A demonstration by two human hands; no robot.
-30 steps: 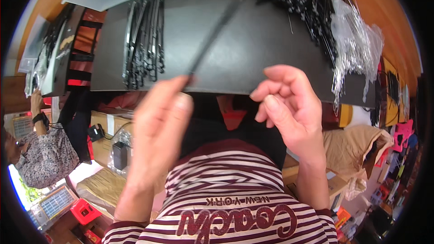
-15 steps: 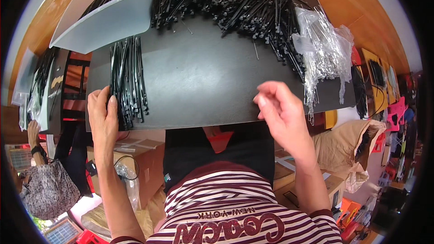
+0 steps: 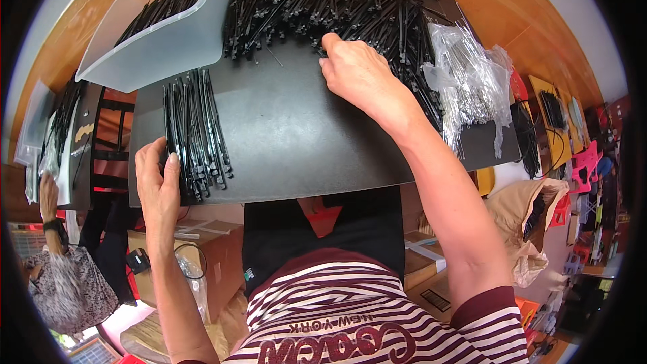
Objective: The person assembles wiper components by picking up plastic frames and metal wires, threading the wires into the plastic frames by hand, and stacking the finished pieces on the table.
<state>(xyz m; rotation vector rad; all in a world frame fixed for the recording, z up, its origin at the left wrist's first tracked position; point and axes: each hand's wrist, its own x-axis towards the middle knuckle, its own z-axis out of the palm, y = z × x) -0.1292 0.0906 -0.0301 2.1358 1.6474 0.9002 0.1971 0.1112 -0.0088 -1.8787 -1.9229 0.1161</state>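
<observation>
My left hand rests at the table's left front, thumb and fingers apart. It touches the near left side of a bundle of black cable ties, laid roughly side by side with their heads toward me. My right hand reaches across to the front edge of a big loose heap of black cable ties. Its thumb and index finger close around a tie head there, partly hidden by the hand. One or two stray ties lie just in front of the heap.
A translucent plastic bin holding black ties stands at the back left. On the right lies a clear bag of pale ties. Cardboard boxes stand below the dark table. Another person's hand works at the far left.
My right hand has moved forward and left from the table's front right to the heap. My left hand has stayed beside the bundle, whose near ends have shifted slightly. The other person's arm moved slightly.
</observation>
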